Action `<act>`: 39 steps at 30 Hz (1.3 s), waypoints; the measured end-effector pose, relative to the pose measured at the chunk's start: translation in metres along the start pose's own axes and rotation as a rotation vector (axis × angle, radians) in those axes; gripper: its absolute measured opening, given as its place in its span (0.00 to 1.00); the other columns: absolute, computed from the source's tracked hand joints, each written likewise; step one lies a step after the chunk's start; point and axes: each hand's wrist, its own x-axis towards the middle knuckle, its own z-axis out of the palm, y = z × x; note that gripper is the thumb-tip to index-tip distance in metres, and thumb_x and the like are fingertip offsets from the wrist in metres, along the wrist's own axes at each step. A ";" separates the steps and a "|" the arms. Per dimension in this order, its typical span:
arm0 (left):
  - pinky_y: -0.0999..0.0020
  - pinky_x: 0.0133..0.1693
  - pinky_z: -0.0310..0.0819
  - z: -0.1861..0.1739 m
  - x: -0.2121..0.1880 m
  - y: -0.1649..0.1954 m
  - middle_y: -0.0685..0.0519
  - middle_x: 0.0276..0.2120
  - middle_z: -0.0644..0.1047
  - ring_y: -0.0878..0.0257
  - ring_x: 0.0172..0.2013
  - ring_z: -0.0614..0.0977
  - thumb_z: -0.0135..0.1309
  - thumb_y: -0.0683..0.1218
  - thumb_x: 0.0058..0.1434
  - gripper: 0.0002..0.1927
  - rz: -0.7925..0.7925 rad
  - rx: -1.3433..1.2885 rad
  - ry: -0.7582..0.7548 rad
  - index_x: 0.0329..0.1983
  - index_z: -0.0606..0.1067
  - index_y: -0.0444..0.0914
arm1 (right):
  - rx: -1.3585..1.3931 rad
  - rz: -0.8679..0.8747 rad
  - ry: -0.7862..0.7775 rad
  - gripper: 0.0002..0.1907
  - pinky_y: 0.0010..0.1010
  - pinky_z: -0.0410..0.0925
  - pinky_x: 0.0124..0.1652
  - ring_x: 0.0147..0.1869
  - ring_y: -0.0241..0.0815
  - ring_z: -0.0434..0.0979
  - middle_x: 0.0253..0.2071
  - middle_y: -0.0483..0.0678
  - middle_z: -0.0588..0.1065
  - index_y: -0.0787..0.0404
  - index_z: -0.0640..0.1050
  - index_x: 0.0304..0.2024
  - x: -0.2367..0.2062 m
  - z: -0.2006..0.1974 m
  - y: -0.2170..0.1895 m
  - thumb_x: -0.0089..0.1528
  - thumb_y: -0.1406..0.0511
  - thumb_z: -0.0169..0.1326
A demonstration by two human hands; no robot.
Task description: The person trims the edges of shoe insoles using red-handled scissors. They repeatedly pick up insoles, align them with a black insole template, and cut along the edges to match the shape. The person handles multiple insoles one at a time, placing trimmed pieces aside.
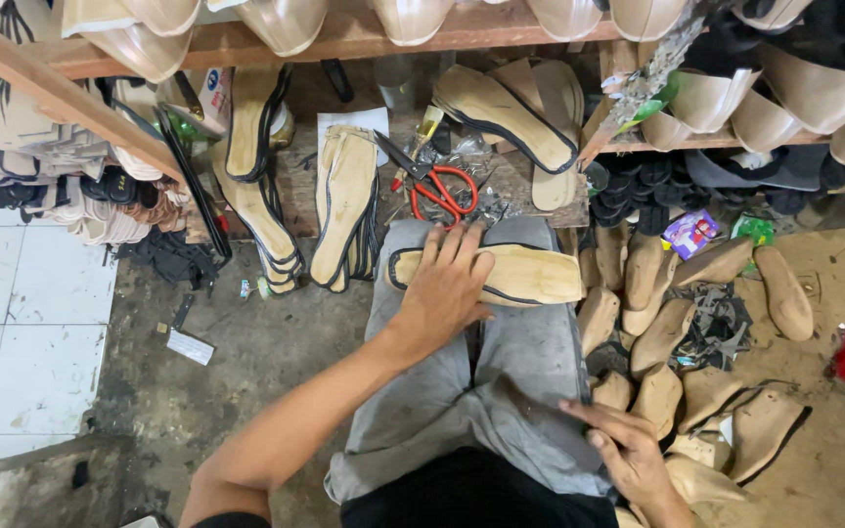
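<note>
Head view: an insole (520, 274) on the lap is pressed by the flat, open left hand (447, 288); the right hand (628, 450), loosely open, empty, is rested on the thigh.

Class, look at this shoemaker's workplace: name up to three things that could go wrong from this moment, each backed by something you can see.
1. The insole lies across the knees, pinned only by the left hand; if that hand lifts, it might slide to the dirty floor.
2. The red-handled scissors lie open just beyond the knees; a forward reach could meet the blades.
3. The right hand hovers beside loose shoe lasts, which may topple if nudged.
</note>
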 end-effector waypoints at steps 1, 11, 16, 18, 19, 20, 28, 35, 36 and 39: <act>0.50 0.57 0.64 -0.001 0.001 -0.004 0.41 0.57 0.72 0.48 0.56 0.73 0.63 0.55 0.49 0.31 0.037 0.030 -0.101 0.53 0.72 0.36 | -0.021 0.088 -0.088 0.11 0.34 0.74 0.43 0.41 0.45 0.85 0.38 0.52 0.83 0.65 0.83 0.43 -0.003 -0.008 0.002 0.64 0.64 0.55; 0.45 0.58 0.73 0.009 0.003 -0.005 0.37 0.59 0.73 0.47 0.56 0.76 0.62 0.55 0.65 0.37 -0.691 -1.902 0.207 0.70 0.64 0.31 | -0.126 0.564 0.237 0.11 0.32 0.70 0.32 0.27 0.44 0.78 0.29 0.50 0.82 0.61 0.84 0.47 0.076 -0.002 -0.049 0.64 0.66 0.55; 0.46 0.59 0.74 0.019 0.011 -0.021 0.39 0.60 0.74 0.49 0.58 0.78 0.48 0.61 0.72 0.34 -0.653 -2.652 0.251 0.71 0.63 0.33 | -0.117 0.200 0.165 0.11 0.27 0.72 0.38 0.34 0.36 0.82 0.32 0.48 0.82 0.62 0.83 0.47 0.115 0.017 -0.075 0.64 0.68 0.55; 0.46 0.59 0.74 0.022 0.010 -0.023 0.39 0.60 0.74 0.48 0.58 0.78 0.47 0.63 0.72 0.35 -0.631 -2.758 0.278 0.71 0.63 0.34 | -0.090 0.121 0.136 0.11 0.27 0.72 0.39 0.35 0.35 0.82 0.32 0.48 0.81 0.62 0.83 0.47 0.123 0.025 -0.081 0.64 0.68 0.55; 0.45 0.59 0.74 0.023 0.011 -0.024 0.38 0.60 0.74 0.47 0.58 0.78 0.47 0.63 0.72 0.36 -0.617 -2.787 0.283 0.71 0.63 0.33 | -0.069 0.105 0.130 0.11 0.27 0.72 0.39 0.35 0.36 0.82 0.32 0.48 0.81 0.62 0.83 0.47 0.127 0.029 -0.083 0.64 0.68 0.55; 0.45 0.59 0.74 0.024 0.010 -0.024 0.38 0.60 0.74 0.47 0.58 0.78 0.47 0.64 0.72 0.36 -0.606 -2.817 0.288 0.71 0.63 0.32 | -0.048 0.092 0.122 0.11 0.28 0.72 0.38 0.34 0.36 0.82 0.31 0.47 0.81 0.63 0.83 0.47 0.127 0.032 -0.085 0.64 0.68 0.54; 0.52 0.60 0.75 0.026 -0.013 0.002 0.41 0.62 0.74 0.50 0.59 0.78 0.53 0.61 0.70 0.38 -0.449 -2.583 0.252 0.72 0.62 0.32 | 1.011 0.437 0.011 0.37 0.35 0.73 0.53 0.57 0.40 0.76 0.55 0.51 0.75 0.67 0.64 0.68 0.130 0.068 -0.066 0.60 0.61 0.61; 0.67 0.51 0.76 0.013 -0.036 -0.015 0.47 0.50 0.78 0.64 0.48 0.80 0.58 0.49 0.74 0.23 -0.551 -2.048 0.622 0.63 0.71 0.29 | 0.952 0.311 -0.179 0.43 0.35 0.66 0.62 0.61 0.45 0.75 0.56 0.54 0.73 0.71 0.64 0.65 0.118 0.082 -0.047 0.53 0.64 0.70; 0.69 0.48 0.77 0.008 -0.039 -0.018 0.48 0.47 0.79 0.65 0.45 0.81 0.59 0.47 0.71 0.21 -0.632 -1.891 0.654 0.60 0.73 0.29 | 0.879 0.354 -0.240 0.44 0.35 0.66 0.61 0.61 0.44 0.75 0.57 0.54 0.73 0.70 0.64 0.65 0.116 0.083 -0.048 0.52 0.63 0.70; 0.72 0.42 0.78 -0.010 -0.048 -0.025 0.51 0.41 0.82 0.69 0.38 0.82 0.61 0.42 0.65 0.14 -0.793 -1.574 0.715 0.50 0.77 0.30 | 0.547 0.401 -0.494 0.47 0.35 0.66 0.60 0.61 0.42 0.74 0.59 0.52 0.71 0.70 0.62 0.64 0.124 0.082 -0.046 0.51 0.59 0.71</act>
